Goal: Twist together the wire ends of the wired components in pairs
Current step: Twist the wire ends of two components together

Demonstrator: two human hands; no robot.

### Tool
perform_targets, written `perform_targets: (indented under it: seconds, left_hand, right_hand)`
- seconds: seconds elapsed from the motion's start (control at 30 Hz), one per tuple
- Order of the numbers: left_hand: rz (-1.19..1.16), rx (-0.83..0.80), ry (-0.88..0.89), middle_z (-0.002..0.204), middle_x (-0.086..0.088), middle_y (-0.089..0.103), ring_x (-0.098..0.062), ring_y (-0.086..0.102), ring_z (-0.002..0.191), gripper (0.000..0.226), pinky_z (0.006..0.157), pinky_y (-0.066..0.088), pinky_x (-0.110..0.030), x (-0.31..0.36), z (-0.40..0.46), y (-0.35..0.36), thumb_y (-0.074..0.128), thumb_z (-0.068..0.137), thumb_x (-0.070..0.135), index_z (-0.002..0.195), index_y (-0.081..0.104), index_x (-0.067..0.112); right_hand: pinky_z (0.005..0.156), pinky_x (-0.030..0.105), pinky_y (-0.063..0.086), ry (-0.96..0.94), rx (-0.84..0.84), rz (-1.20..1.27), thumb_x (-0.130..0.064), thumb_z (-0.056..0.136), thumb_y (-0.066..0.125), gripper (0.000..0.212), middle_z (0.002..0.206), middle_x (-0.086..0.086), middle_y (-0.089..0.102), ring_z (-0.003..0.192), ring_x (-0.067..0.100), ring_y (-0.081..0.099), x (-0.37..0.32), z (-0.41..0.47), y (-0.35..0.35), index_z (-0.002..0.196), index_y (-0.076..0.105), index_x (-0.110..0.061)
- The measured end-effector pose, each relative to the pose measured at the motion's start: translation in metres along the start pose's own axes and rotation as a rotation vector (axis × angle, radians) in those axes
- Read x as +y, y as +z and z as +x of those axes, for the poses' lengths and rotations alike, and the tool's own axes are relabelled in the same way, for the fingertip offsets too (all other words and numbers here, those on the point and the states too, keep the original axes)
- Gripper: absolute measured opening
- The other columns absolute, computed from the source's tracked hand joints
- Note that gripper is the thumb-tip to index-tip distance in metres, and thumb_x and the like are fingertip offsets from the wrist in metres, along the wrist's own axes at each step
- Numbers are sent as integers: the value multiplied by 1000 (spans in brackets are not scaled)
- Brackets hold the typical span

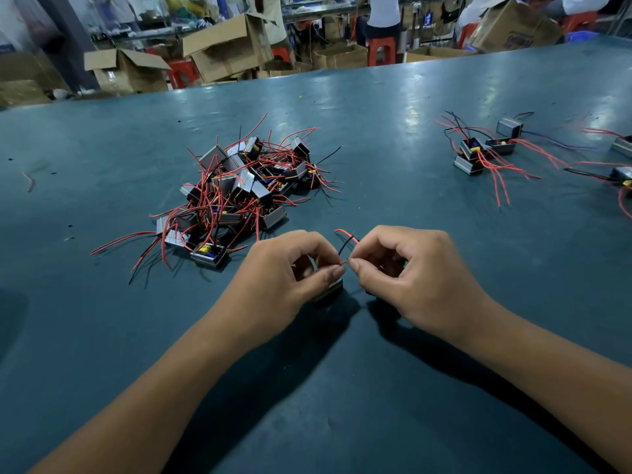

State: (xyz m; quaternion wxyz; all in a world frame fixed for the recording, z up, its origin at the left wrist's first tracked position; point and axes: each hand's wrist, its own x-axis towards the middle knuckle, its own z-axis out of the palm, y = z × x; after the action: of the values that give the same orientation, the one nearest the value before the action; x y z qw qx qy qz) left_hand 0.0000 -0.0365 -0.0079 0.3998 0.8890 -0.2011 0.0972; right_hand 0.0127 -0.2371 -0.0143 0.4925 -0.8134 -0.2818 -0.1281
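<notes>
Near the surface's (376, 107) front edge, both hands pinched wire ends.
Left hand (290, 268) and right hand (410, 271) each kept a fingertip grip on one red wire (344, 262) above a half-hidden component (330, 291); thin, limp leads likely bend easily, best held near the tips. Pile (236, 193) waited beyond.

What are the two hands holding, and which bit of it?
Both hands pinch thin wire ends: the left hand and right hand meet on a red wire tip. A black wire loops just above.
</notes>
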Motion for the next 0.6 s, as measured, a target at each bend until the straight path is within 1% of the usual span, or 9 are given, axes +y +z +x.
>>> perform_targets:
  seconds: [0.1, 0.17, 0.23, 0.3, 0.37, 0.47, 0.53, 0.6]
  left_hand:
    - [26, 1, 12, 71, 11, 61, -9, 52, 60, 10, 57, 42, -23, -2, 0, -3, 77, 87, 20, 81, 69, 22]
    - [68, 30, 4, 72, 6, 64, -12, 56, 63, 10, 60, 46, -27, -6, -1, -8, 76, 87, 19, 81, 69, 22]
    - [-5, 44, -55, 71, 2, 65, -8, 56, 61, 10, 59, 46, -24, -11, -1, -15, 76, 88, 23, 80, 69, 23]
    - [-80, 35, -89, 71, 1, 66, -12, 54, 59, 10, 59, 44, -24, -12, -1, -17, 76, 88, 25, 80, 70, 24]
    - [-72, 24, -68, 70, 7, 64, -12, 52, 58, 10, 57, 43, -22, -8, -1, -15, 76, 88, 25, 81, 69, 26]
    - [-71, 30, -33, 70, 19, 62, -15, 49, 56, 9, 54, 40, -22, -3, -3, -9, 75, 90, 24, 84, 69, 26]
    - [-90, 64, -18, 74, 18, 62, -11, 48, 56, 6, 55, 40, -22, -1, -5, -8, 74, 90, 22, 89, 69, 25]
    - [-80, 125, 29, 82, 15, 62, -5, 49, 60, 10, 59, 41, -16, 3, -5, -7, 75, 89, 20, 95, 68, 26]
  right_hand:
    - [58, 13, 40, 17, 3, 8, -6, 84, 73, 15, 58, -12, 60, 54, 6, 54, 0, 0, 0, 74, 67, -15]
    - [55, 15, 41, 54, 47, 25, -6, 84, 72, 16, 59, -7, 61, 53, 9, 54, 1, 1, -3, 73, 66, -17]
    - [53, 14, 40, 82, 95, 28, -7, 84, 72, 17, 61, -5, 63, 52, 10, 53, 2, 3, -9, 73, 66, -18]
    - [53, 13, 39, 83, 93, 21, -8, 84, 72, 17, 61, -6, 63, 52, 8, 51, 2, 3, -11, 73, 67, -19]
    - [53, 15, 40, 72, 56, 19, -9, 85, 72, 15, 62, -5, 63, 53, 11, 52, 0, 3, -9, 74, 67, -19]
    - [56, 15, 41, 53, 2, 22, -9, 86, 72, 14, 63, -7, 62, 55, 8, 53, -1, 1, -4, 76, 68, -18]
    - [55, 19, 42, 63, -12, 39, -10, 87, 71, 14, 64, -7, 62, 57, 13, 54, -1, 2, -5, 78, 68, -19]
    - [57, 20, 43, 56, -26, 32, -10, 88, 70, 13, 65, -7, 63, 58, 13, 55, -1, 2, -7, 80, 69, -20]
